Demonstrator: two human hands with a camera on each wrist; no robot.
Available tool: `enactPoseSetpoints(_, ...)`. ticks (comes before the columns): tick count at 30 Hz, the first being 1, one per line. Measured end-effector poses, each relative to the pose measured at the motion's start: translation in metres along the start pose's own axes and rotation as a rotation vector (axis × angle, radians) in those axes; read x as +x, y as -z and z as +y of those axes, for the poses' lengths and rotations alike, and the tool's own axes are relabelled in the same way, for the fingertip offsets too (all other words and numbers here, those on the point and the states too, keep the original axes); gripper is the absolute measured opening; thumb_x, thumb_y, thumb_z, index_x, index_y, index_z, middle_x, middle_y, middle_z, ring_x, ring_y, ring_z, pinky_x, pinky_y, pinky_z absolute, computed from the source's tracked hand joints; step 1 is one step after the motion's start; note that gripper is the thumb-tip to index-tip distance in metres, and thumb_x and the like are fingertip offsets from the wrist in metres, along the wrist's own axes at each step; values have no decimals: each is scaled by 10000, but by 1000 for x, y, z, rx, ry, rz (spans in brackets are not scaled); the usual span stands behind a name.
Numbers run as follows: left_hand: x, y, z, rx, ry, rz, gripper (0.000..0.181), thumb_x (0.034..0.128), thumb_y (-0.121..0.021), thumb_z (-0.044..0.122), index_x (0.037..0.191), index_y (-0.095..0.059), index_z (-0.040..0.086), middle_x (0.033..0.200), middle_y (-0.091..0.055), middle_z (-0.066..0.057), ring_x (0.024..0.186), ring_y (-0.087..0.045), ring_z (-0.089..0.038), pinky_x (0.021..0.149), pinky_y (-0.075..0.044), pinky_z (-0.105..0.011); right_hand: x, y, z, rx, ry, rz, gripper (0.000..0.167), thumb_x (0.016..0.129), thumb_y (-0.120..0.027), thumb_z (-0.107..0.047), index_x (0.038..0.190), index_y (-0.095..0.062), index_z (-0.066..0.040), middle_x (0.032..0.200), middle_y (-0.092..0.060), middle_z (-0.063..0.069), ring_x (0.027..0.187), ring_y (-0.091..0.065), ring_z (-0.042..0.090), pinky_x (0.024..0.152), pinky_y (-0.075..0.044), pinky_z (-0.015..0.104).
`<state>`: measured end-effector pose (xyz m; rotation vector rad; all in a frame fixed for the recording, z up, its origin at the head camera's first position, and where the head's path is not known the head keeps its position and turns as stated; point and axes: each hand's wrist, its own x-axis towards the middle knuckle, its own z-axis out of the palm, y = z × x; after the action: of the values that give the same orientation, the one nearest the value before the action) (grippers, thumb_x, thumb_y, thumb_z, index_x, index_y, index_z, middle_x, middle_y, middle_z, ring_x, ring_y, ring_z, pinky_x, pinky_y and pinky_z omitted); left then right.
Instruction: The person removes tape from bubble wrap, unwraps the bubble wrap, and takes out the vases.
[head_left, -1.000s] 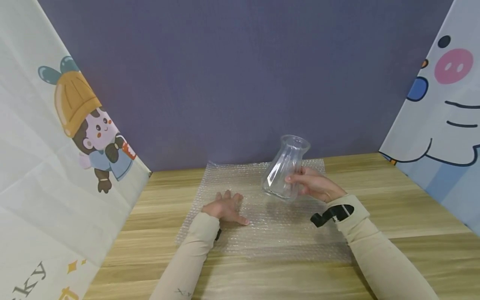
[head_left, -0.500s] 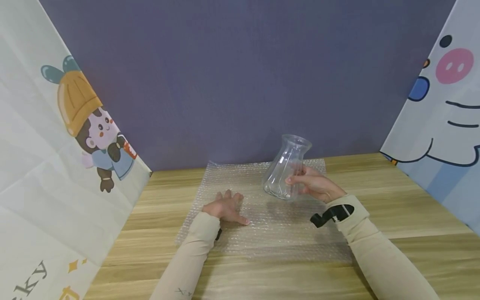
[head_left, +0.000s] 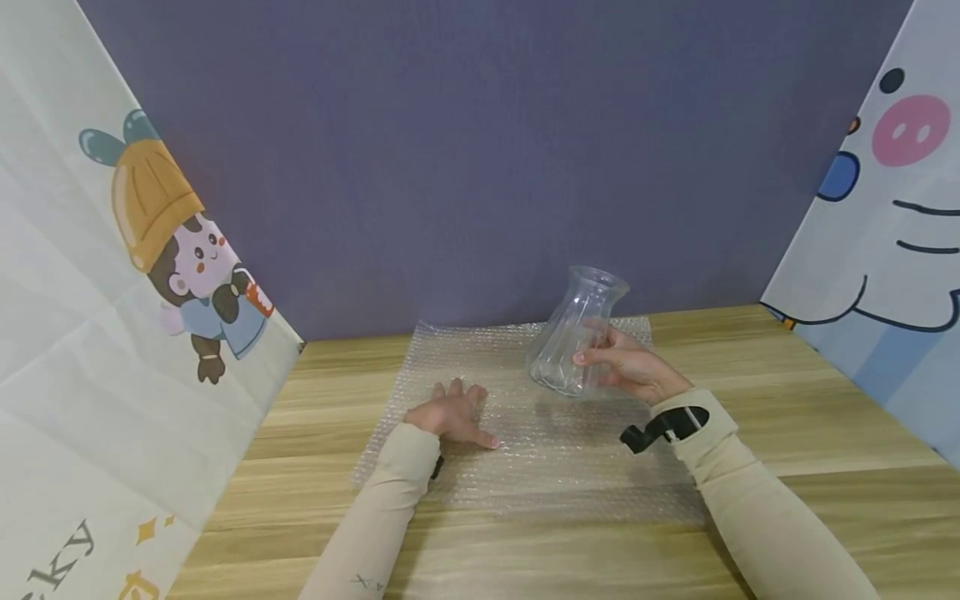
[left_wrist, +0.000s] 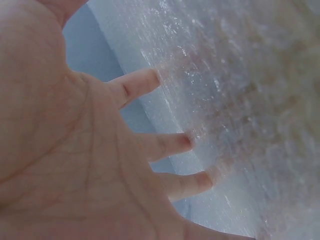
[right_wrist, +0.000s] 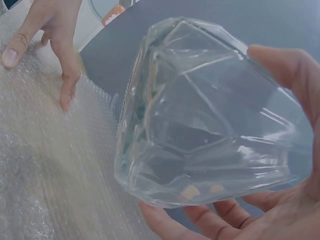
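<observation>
The right hand (head_left: 636, 371) grips a tilted clear glass vase (head_left: 564, 333), its mouth leaning rightward, above bubble wrap (head_left: 540, 475) that reaches the back edge of the worktop (head_left: 300, 467), while the left hand (head_left: 450, 417) rests, fingers spread, on the sheet's left part.

Bubble-wrap sheet (head_left: 555, 475) lay on the tabletop (head_left: 255, 508), out to its far edge. Left hand (head_left: 450, 417) rested on the sheet's left half. Glass vase (head_left: 558, 354), in the right hand (head_left: 636, 373), was above the sheet's right half. Partition (head_left: 480, 167) stood behind; left hanging (head_left: 60, 317) and right hanging (head_left: 911, 283) flanked.
</observation>
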<state>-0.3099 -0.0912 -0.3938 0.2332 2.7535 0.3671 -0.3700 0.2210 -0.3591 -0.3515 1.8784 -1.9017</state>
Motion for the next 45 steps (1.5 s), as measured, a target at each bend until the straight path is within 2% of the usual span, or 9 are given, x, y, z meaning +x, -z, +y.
enactPoseSetpoints(5,1,0,0,-5,3,-2,999,780,-786,654,1586,-343,266,1697,-171,-226,1545,-136,-532,1074,-271,-843,0,0,0,0,-6,5,877,921,-675,-50,1615,-161,-205,1302,-356,63,1151,-524,166,977,-519,388)
enactPoseSetpoints(9,1,-1,0,-9,4,0,996,780,-787,651,1586,-346,266,1698,-169,-224,1546,-133,-532,1100,-273,-820,0,0,-1,9,-8,4,892,918,-673,-48,1627,-154,-202,1396,-341,72,1162,-539,169,987,-508,384)
enactPoseSetpoints(16,0,0,1,-15,14,-3,998,782,-784,654,1590,-337,275,1703,-163,-214,1552,-129,-519,1087,-271,-832,1,2,0,33,-8,15,925,895,-683,-18,1627,-146,-194,1322,-393,43,1092,-582,133,959,-527,367)
enactPoseSetpoints(22,0,0,1,-14,19,0,998,778,-787,656,1588,-339,282,1703,-165,-208,1553,-131,-516,1063,-281,-848,0,2,0,49,-8,31,918,888,-682,12,1612,-148,-169,1314,-377,65,1061,-595,143,951,-537,366)
enactPoseSetpoints(29,-1,-1,1,-30,15,4,997,774,-796,645,1586,-347,280,1703,-159,-213,1552,-119,-523,1073,-266,-847,0,3,0,16,26,38,981,895,-655,16,1631,-22,-122,1283,-435,42,1074,-575,121,962,-534,379)
enactPoseSetpoints(31,0,-1,1,-29,16,5,998,771,-798,646,1584,-350,279,1704,-160,-212,1553,-121,-521,1068,-265,-852,0,3,-1,14,36,40,991,892,-656,16,1629,-9,-127,1256,-457,29,1067,-582,114,945,-536,363)
enactPoseSetpoints(35,1,-1,2,-27,15,6,996,771,-799,645,1580,-356,271,1702,-165,-214,1550,-131,-524,1065,-270,-853,-1,5,-1,14,40,48,1008,888,-664,7,1630,3,-136,1254,-458,18,1051,-602,99,992,-503,394)
enactPoseSetpoints(40,1,-1,2,-31,17,2,1000,773,-794,650,1586,-346,278,1705,-157,-209,1553,-125,-520,1063,-265,-856,-2,6,-2,8,36,61,973,892,-668,-9,1618,-33,-139,1260,-463,8,1054,-597,95,1056,-454,458)
enactPoseSetpoints(45,1,-1,3,-29,27,2,998,772,-792,655,1588,-342,297,1710,-155,-192,1559,-117,-507,1063,-265,-855,-2,8,-2,0,39,66,926,882,-680,-13,1598,-111,-151,1369,-426,-7,1146,-549,106,1054,-455,438)
